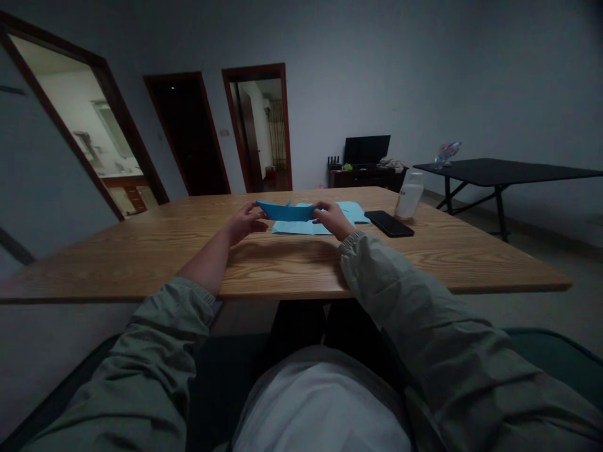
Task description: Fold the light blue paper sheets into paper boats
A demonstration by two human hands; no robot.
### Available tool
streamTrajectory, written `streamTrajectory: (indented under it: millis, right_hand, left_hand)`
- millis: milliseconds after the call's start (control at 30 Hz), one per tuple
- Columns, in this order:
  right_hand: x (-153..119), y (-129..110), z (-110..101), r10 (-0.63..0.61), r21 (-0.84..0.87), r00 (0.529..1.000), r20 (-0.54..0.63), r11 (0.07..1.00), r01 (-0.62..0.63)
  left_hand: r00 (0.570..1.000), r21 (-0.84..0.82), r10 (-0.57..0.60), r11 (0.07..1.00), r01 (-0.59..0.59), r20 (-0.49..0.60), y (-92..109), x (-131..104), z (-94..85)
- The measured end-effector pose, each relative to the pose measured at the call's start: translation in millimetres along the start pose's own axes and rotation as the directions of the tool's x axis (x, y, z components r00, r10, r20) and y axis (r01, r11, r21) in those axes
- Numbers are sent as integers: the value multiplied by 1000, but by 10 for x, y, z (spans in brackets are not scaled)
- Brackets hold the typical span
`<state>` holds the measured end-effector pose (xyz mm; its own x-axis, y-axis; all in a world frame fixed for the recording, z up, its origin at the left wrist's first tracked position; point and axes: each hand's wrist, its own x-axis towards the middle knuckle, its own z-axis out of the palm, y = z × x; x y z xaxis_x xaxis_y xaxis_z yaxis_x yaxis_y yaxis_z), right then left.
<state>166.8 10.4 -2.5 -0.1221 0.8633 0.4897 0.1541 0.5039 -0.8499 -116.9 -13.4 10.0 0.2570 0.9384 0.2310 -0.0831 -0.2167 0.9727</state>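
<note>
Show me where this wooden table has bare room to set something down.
The wooden table shows bare wood left of the left hand, and right of the phone toward the right corner. A smaller patch lies between the near edge and the pale blue paper. It's crowded where paper, phone and bottle bunch up beside the right hand.

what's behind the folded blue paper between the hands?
Behind the folded blue paper: lighter blue paper on the wooden table. Whatever the folded blue paper and right hand cover can't be seen.

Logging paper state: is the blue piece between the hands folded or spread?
Folded: the blue paper shows a narrow, boat-like shape with pointed ends.
</note>
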Motion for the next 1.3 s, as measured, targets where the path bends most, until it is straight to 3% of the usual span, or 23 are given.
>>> streamTrajectory:
  millis: [200,333,433,533,633,933,1300]
  right_hand:
    - [-7,8,-42,72,18,995,70,997,-74]
    - [-13,66,-105,99,9,994,54,995,-99]
    - [-27,158,-206,89,-170,996,18,982,-84]
    - [-58,248,-307,8,-435,999,37,900,9]
    - [-86,272,-338,-16,-553,997,70,831,52]
    - [-93,199,-270,5,-624,987,160,775,97]
    - [-109,170,-261,28,-664,986,167,742,92]
  left_hand:
    - [997,181,66,981,-74,48,-11,6,-16]
    - [998,329,60,943,-56,-1,-60,50,-172]
    - [991,411,108,909,-65,-81,-128,77,-398]
    - [976,470,85,883,20,-203,-228,99,-645]
    - [956,459,90,887,51,-280,-302,113,-795]
    - [877,583,216,808,86,-429,-243,71,-734]
    - [845,718,363,695,35,-393,-319,141,-916]
